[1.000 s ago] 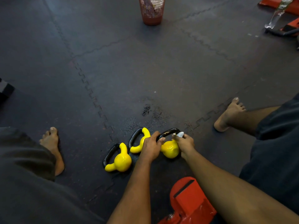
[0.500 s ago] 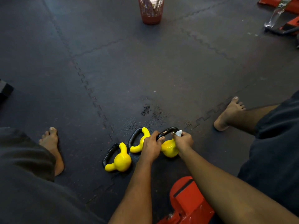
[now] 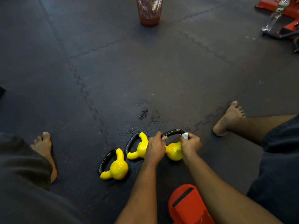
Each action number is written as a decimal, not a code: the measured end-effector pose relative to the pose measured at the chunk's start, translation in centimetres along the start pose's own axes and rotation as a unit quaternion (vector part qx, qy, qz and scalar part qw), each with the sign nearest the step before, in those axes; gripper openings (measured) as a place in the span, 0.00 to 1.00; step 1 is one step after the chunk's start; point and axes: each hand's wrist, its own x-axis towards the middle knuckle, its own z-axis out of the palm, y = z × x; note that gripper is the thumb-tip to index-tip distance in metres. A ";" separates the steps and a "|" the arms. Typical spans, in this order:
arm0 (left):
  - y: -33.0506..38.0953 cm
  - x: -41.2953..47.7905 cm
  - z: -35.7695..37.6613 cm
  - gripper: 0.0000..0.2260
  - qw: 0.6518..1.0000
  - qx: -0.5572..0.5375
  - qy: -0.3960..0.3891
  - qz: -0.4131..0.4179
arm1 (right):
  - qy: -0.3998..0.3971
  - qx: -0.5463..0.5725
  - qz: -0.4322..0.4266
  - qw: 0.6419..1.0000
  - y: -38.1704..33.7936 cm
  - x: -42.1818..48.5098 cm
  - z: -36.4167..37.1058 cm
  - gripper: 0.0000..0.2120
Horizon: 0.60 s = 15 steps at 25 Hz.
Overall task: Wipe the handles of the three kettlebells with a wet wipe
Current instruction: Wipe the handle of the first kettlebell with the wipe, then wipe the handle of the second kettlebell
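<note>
**Black handle of the rightmost kettlebell under the wipe**

Yellow and glossy, three small kettlebells lie on their sides in a row on the dark interlocking rubber floor mat (image 3: 113, 70), close in front of the seated person. The wiping step is in hand on the rightmost yellow kettlebell (image 3: 174, 152). The left hand (image 3: 155, 149) is curled around the left end of its black loop handle (image 3: 173, 131), steadying it. The right hand (image 3: 191, 143) pinches a small white crumpled wet wipe (image 3: 185, 135) and presses it to the right end of the same handle. The wipe sits at the fingertips, touching the bar, with the yellow body just below, between both hands. The middle yellow kettlebell (image 3: 137, 150) lies just beside the left hand. The leftmost yellow kettlebell (image 3: 117, 169) lies apart from both hands. Whether those two handles are already wiped, I cannot tell. Next, I judge, the wipe should slide along the bar toward the left hand, which must shift off its end so no part is missed.
</note>
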 end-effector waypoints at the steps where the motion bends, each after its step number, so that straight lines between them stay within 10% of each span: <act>1: 0.6 0.9 0.4 0.09 1.000 -0.006 -0.009 0.005 | 0.016 0.006 -0.001 1.000 -0.5 0.7 -0.3 0.07; 15: 2.1 9.7 2.1 0.15 0.994 0.051 -0.096 -0.009 | 0.019 -0.090 -0.017 0.996 -2.7 4.9 -0.2 0.11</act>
